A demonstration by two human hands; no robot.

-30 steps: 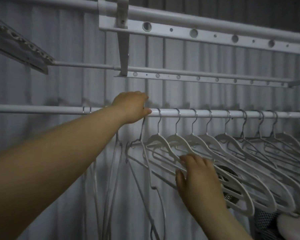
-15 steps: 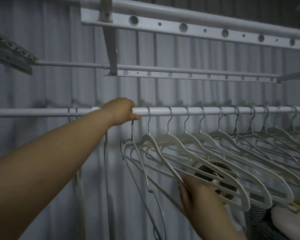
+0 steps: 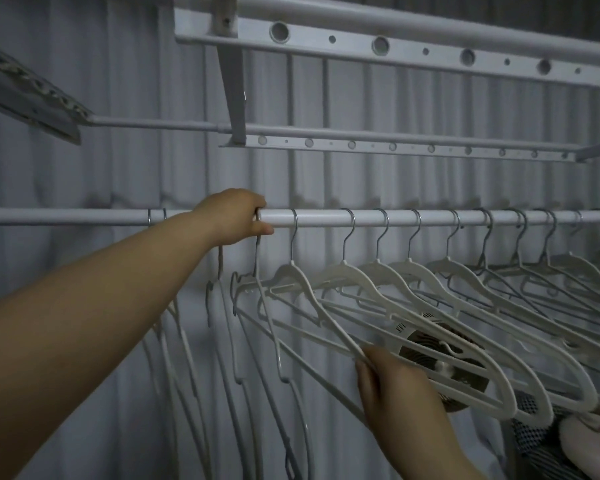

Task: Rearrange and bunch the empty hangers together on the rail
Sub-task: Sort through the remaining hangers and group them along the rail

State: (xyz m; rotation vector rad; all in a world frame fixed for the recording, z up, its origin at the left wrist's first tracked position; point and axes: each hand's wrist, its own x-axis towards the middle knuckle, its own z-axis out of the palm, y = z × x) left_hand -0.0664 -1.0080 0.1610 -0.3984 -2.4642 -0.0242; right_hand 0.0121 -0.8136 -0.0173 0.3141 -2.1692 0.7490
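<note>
Along a white clothes rail (image 3: 326, 216) before a corrugated wall (image 3: 84, 168), the left hand (image 3: 234, 216) closes over the bar and the hook of a thin hanger (image 3: 258, 258). The right hand (image 3: 392, 379) pinches the lower arm of the nearest white plastic hanger (image 3: 312, 299). A row of matching hangers (image 3: 413, 282) stretches rightward on the rail, hooks spaced apart. More thin hangers (image 3: 182, 344) dangle left of the gripping hand. A round fan (image 3: 444, 362) shows behind the row.

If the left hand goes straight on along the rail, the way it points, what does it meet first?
Most likely the hook of the next white hanger, hanging on the rail just beyond the left hand.
</note>
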